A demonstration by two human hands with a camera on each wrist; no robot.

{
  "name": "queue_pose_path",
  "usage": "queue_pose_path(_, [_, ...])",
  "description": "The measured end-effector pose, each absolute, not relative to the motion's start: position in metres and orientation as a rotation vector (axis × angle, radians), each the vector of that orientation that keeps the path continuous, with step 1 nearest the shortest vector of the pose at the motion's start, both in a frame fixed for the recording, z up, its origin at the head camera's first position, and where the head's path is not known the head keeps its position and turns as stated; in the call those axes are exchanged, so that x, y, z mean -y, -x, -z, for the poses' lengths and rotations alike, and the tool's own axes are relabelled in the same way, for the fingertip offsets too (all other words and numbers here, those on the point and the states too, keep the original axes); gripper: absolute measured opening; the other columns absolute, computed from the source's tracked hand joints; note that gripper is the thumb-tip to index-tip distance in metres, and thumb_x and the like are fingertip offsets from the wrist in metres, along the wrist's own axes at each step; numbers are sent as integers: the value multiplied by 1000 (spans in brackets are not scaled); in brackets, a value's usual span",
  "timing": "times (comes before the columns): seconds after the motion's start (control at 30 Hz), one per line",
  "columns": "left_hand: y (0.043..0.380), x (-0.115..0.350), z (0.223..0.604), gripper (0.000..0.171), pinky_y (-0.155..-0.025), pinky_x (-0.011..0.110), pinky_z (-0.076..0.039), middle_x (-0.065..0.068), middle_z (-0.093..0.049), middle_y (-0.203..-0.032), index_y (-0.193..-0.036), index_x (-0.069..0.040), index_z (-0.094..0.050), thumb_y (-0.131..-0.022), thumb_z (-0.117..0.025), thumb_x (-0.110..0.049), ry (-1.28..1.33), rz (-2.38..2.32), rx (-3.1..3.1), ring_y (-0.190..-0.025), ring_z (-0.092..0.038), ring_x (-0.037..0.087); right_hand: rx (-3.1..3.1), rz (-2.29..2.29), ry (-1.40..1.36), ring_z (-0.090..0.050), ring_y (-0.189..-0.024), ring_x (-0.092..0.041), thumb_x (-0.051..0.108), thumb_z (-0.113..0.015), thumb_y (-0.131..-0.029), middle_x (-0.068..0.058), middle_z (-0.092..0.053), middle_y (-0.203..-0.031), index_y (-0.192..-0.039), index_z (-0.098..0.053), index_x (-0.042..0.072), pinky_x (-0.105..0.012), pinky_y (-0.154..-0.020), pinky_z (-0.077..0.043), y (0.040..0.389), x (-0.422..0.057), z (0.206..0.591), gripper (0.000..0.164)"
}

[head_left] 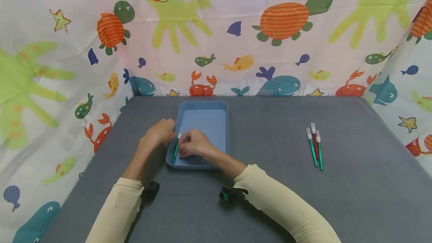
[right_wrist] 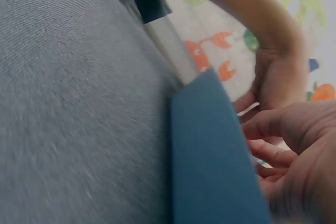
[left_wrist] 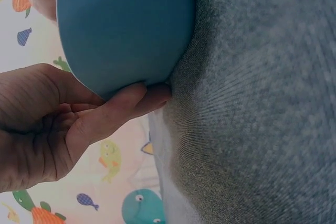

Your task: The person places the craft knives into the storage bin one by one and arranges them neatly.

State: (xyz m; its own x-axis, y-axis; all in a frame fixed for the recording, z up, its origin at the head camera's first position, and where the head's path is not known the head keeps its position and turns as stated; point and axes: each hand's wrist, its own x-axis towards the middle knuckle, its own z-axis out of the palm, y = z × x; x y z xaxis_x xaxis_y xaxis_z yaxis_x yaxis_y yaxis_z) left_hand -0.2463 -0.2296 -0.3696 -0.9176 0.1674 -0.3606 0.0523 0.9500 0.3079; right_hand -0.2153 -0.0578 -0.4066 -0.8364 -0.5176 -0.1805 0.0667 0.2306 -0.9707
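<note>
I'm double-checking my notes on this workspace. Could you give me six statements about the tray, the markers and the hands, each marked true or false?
1. The left hand grips the edge of the blue tray. True.
2. The right hand is over the tray, beside a green marker. True.
3. That green marker lies along the tray's right side. False: in the head view, it lies along the left side.
4. Two loose green markers and a red marker lie to the right of the tray. True.
5. The red marker is inside the tray. False: it is on the gray table, between the two loose green markers.
6. The loose markers' white ends point toward the person. False: they point away.
</note>
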Motion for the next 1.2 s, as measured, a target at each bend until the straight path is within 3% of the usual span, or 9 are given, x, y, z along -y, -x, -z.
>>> queue_pose_path(0.27, [246,228,369,30,-78,39,-66,22,-70,-112,-128,7,-59,-105,-59,-12,-99,-437,-2667,-85,-74,24,-2234,1575,421,-78,-87,-30,12,-66,-101,-19,-77,-100,-122,-63,-1,-41,-85,-67,219,2,371,25])
queue_pose_path(0.53, [247,230,366,26,-81,42,-67,23,-70,-110,-125,8,-60,-106,-58,-10,-143,-486,-2692,-89,-76,27,-2522,1519,425,-79,-87,-27,15,-66,-102,-20,-76,-98,-131,-57,1,-34,-79,-65,229,-87,336,34])
queue_pose_path(0.87, [240,231,377,27,-78,40,-67,21,-71,-105,-125,9,-61,-105,-59,-10,-125,-502,-2668,-80,-74,21,-2663,1324,305,-73,-79,-9,22,-64,-104,-22,-76,-104,-135,-56,-3,-24,-77,-62,231,-181,342,41])
queue_pose_path(1.03, [237,226,379,29,-75,39,-66,22,-70,-108,-128,10,-59,-106,-56,-9,-168,-496,-2679,-81,-73,22,-2722,1171,249,-75,-81,-13,25,-63,-105,-20,-78,-103,-136,-55,-5,-35,-82,-65,227,-222,353,44])
queue_pose_path(1.2, [238,228,377,27,-77,41,-66,20,-70,-107,-127,8,-59,-106,-57,-9,-129,-502,-2685,-84,-73,23,-2790,1089,221,-76,-81,-21,26,-61,-105,-23,-77,-104,-136,-54,-7,-30,-72,-62,228,-247,359,46])
